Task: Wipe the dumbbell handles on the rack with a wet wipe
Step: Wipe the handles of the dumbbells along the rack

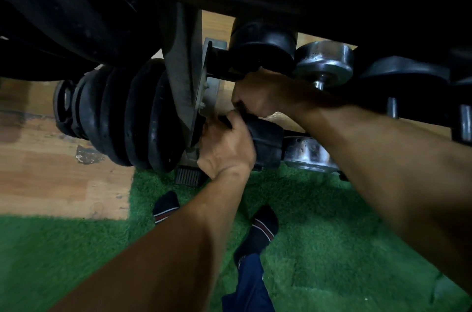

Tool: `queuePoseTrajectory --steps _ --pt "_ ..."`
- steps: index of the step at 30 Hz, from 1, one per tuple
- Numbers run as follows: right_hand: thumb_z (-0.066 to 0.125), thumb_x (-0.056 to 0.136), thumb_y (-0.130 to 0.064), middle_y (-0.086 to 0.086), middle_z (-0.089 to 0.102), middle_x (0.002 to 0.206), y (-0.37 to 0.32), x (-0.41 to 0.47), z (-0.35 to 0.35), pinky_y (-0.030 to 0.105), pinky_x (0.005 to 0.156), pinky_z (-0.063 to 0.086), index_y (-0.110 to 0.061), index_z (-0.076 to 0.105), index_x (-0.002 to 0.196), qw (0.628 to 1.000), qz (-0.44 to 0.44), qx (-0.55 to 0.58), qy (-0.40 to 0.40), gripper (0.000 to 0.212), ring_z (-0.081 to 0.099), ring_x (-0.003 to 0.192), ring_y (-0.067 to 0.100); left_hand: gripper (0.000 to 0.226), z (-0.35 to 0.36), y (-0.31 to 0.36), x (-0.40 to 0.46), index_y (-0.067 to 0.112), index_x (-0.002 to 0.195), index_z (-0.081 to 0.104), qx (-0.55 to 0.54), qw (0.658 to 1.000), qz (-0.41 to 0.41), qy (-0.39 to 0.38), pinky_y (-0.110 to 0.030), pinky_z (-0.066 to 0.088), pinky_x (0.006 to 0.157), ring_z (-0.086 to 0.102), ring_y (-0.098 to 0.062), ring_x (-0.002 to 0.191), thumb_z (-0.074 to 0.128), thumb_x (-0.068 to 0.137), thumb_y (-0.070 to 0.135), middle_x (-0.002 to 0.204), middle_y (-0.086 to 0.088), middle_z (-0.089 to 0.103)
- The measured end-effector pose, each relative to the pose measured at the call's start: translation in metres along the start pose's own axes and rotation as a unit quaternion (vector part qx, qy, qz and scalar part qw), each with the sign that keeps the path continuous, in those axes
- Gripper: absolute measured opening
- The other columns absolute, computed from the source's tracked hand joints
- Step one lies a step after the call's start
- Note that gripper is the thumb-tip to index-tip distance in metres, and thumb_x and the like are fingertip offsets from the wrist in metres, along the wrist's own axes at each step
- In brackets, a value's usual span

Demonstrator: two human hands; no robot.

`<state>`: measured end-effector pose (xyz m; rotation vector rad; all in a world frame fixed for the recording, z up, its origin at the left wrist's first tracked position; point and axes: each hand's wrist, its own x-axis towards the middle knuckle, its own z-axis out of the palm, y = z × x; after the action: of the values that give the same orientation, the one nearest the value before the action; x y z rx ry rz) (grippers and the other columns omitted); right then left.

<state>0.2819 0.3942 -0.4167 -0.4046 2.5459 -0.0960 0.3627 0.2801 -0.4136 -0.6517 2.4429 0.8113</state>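
Dim indoor light under the rack (178, 61), where the upper third of my view sinks into near-black shadow and detail is lost. The wooden floor (51, 171) and the green turf (332, 248) catch more light and read clearly, though softly. Small highlights glint on the chrome dumbbell head (324, 61), the only glare in the frame. My forearms, close to the lens, are blurred and swollen by the wide angle, and straight lines bow toward the edges. My left hand (227, 148) is sharper than my right hand (258, 94), which sits half in shade.
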Motion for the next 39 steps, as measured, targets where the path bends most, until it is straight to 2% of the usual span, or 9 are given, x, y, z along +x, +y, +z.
queuePoseTrajectory --steps 7,11,15,17,21,27,32,36,39 --pt "0.055 0.093 -0.020 0.009 0.070 0.108 0.000 0.007 -0.010 0.034 0.077 0.052 -0.016 0.068 0.113 0.989 0.005 0.107 -0.101 0.025 0.067 0.098 0.031 0.049 0.002 -0.003 0.003 0.018 0.127 0.058 -0.020 1.000 -0.005 0.020 -0.039 0.037 0.078 0.061 -0.038 0.111 0.026 0.105 0.049 0.125 -0.012 0.064" --pt "0.059 0.093 -0.011 -0.003 0.069 0.085 0.010 -0.016 -0.016 0.028 0.073 0.045 -0.016 0.070 0.091 0.980 -0.078 0.169 -0.075 0.012 0.064 0.082 0.014 0.055 -0.001 0.000 0.002 0.018 0.124 0.062 -0.036 0.999 -0.009 0.024 -0.041 0.041 0.080 0.063 -0.038 0.109 0.027 0.102 0.054 0.124 -0.012 0.066" --pt "0.069 0.091 -0.018 0.013 0.072 0.084 0.040 -0.053 0.004 0.035 0.076 0.048 0.000 0.073 0.091 0.942 -0.043 0.330 0.042 0.018 0.066 0.079 0.019 0.053 -0.001 0.002 -0.001 0.016 0.128 0.061 -0.035 0.999 -0.012 0.037 -0.037 0.035 0.077 0.063 -0.038 0.110 0.029 0.103 0.051 0.126 -0.013 0.066" --pt "0.068 0.090 -0.012 0.018 0.067 0.083 0.051 -0.063 0.021 0.032 0.073 0.049 0.007 0.069 0.090 0.882 0.054 0.463 0.070 0.019 0.062 0.073 0.020 0.052 -0.002 0.003 -0.003 0.016 0.128 0.061 -0.038 0.999 -0.010 0.037 -0.037 0.034 0.077 0.062 -0.038 0.111 0.029 0.103 0.050 0.127 -0.013 0.066" --pt "0.054 0.090 0.007 0.021 0.058 0.096 0.055 -0.062 0.047 0.028 0.070 0.055 0.007 0.060 0.106 0.673 0.250 0.693 0.068 0.017 0.063 0.079 0.027 0.052 -0.002 0.003 -0.003 0.017 0.128 0.060 -0.044 0.998 -0.009 0.035 -0.038 0.035 0.079 0.061 -0.037 0.113 0.029 0.103 0.050 0.129 -0.012 0.064" --pt "0.040 0.096 0.008 -0.002 0.059 0.058 0.032 -0.050 0.042 0.014 0.044 0.037 -0.004 0.063 0.095 0.729 0.199 0.653 -0.059 0.026 0.050 0.047 0.003 0.050 0.000 0.002 -0.002 0.017 0.124 0.062 -0.046 0.998 0.004 0.033 -0.039 0.036 0.080 0.061 -0.037 0.112 0.029 0.104 0.049 0.126 -0.012 0.065" --pt "0.033 0.091 0.012 0.007 0.069 0.087 0.033 -0.029 0.047 0.024 0.067 0.058 -0.008 0.069 0.097 0.564 0.215 0.795 -0.054 0.041 0.064 0.070 0.013 0.050 -0.002 0.003 -0.004 0.018 0.126 0.062 -0.047 0.998 -0.002 0.035 -0.039 0.035 0.081 0.060 -0.038 0.115 0.029 0.104 0.049 0.128 -0.012 0.064" --pt "0.031 0.086 0.009 0.008 0.060 0.090 0.034 -0.015 0.047 0.022 0.062 0.055 -0.001 0.064 0.123 0.448 0.223 0.865 0.034 0.050 0.055 0.066 0.011 0.051 -0.003 0.003 -0.004 0.017 0.128 0.062 -0.039 0.998 -0.002 0.042 -0.038 0.034 0.080 0.060 -0.038 0.114 0.029 0.104 0.048 0.128 -0.013 0.064" --pt "0.042 0.091 -0.002 0.008 0.065 0.098 0.032 -0.018 0.055 0.031 0.079 0.059 -0.013 0.067 0.118 0.496 0.237 0.835 -0.009 0.038 0.060 0.089 0.022 0.052 -0.002 0.003 -0.004 0.019 0.131 0.060 -0.043 0.998 -0.005 0.038 -0.038 0.034 0.081 0.060 -0.037 0.116 0.029 0.103 0.049 0.130 -0.012 0.064"
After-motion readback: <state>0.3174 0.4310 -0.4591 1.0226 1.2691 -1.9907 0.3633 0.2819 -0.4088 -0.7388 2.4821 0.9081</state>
